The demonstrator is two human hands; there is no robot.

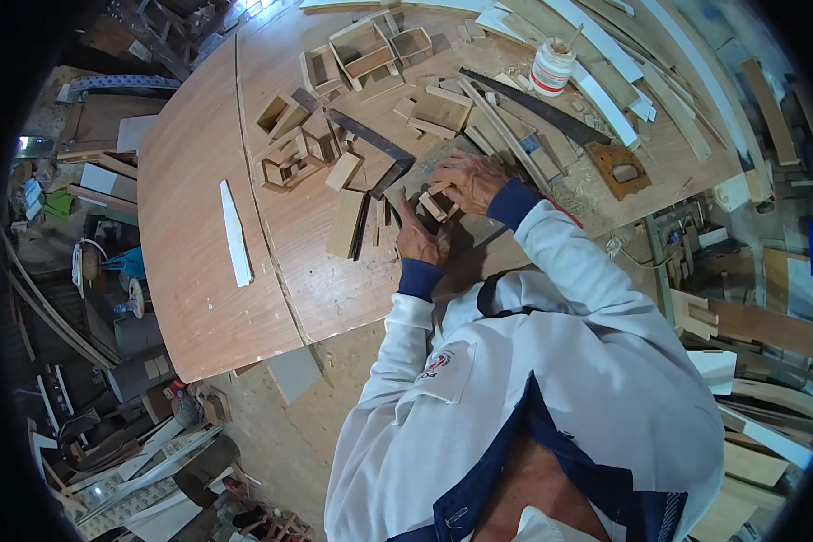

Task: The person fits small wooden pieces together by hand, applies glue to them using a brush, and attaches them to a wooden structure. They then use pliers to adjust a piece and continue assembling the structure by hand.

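Observation:
Near the front edge of the table, a small wooden frame is between my two hands. My left hand grips it from the near left side, thumb and finger around the wood. My right hand bends its fingers over the far right side of the same frame; some fingertips are hidden. Just left of my hands lie a dark metal try square and a light wood block with a dark edge.
Several small wooden boxes and open frames stand farther back. A handsaw with a wooden handle lies at the right, beside a white glue jar. Long strips fill the far right; a white tapered strip lies left on the table.

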